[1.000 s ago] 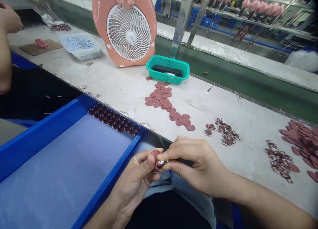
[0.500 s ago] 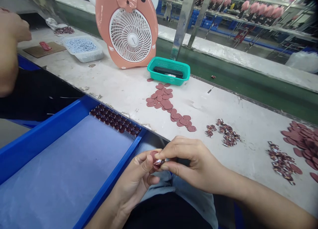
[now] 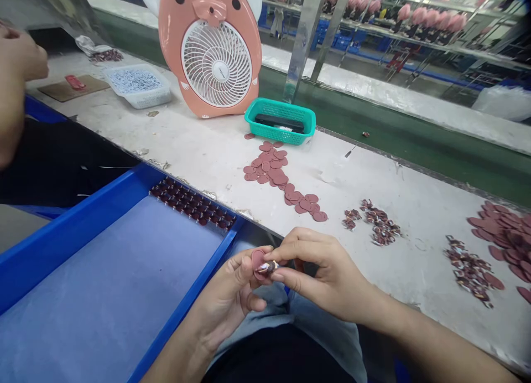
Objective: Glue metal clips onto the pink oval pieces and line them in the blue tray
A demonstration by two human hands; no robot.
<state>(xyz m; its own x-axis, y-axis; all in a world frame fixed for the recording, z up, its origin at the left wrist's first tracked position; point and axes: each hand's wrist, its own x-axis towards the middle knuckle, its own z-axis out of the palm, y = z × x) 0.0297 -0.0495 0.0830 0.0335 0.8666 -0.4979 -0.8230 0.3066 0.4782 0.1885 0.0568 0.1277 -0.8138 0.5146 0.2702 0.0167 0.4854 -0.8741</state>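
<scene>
Between thumb and fingers, my left hand (image 3: 232, 294) pinches a reddish-brown oval disc (image 3: 258, 258) above my lap. My right hand (image 3: 321, 269) has its thumb and forefinger on a small dark brown figure-like piece (image 3: 269, 267) with white and yellowish parts, held against the disc's face. I cannot tell whether the two pieces are joined. On the bench beyond lie scattered matching discs (image 3: 277, 175). Small clusters of the brown pieces (image 3: 384, 225) sit to their right, with another pile (image 3: 468, 272) nearer the right edge.
A blue tray (image 3: 83, 222) at the left holds rows of dark assembled pieces (image 3: 191, 203) along its far end. A pink fan (image 3: 222, 70), a green basket (image 3: 280, 120) and a white basket (image 3: 139, 84) stand on the bench. Another person's hand (image 3: 25, 53) is at the far left.
The small brown piece and the disc's face show more plainly between my fingers, with the disc tilted slightly. A small bit on the green belt has shifted right.
</scene>
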